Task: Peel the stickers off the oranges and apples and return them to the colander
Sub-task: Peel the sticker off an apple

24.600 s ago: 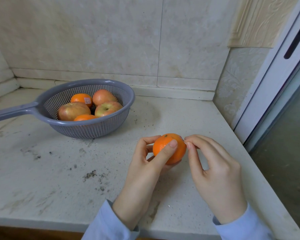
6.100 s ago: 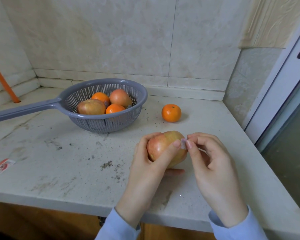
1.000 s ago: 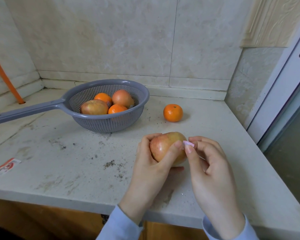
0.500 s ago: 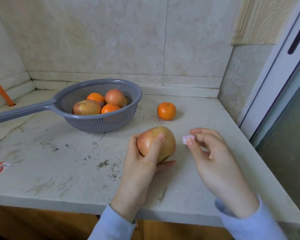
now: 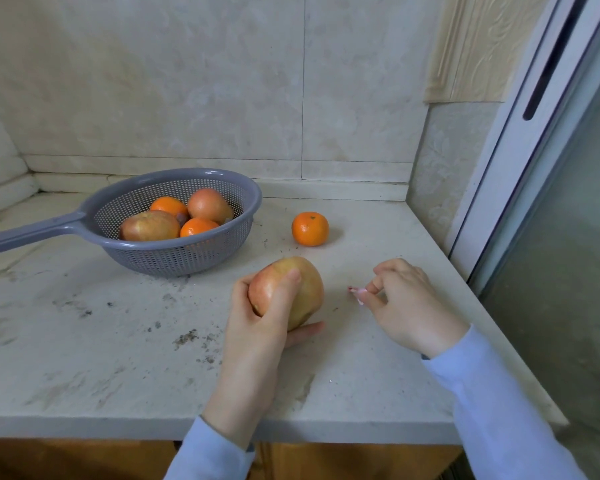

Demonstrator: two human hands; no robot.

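Right hand (image 5: 400,299) has drawn farther right of the red-yellow apple (image 5: 291,289), pinching a small pale pink sticker (image 5: 356,293). Left hand (image 5: 262,323) grips the apple above the pale stone desk (image 5: 84,341), near the grey perforated plastic colander (image 5: 187,252).

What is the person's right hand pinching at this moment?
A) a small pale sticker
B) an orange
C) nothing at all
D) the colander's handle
A: the right hand pinches a small pale sticker at its fingertips, held apart from the apple that the left hand grips above the counter.
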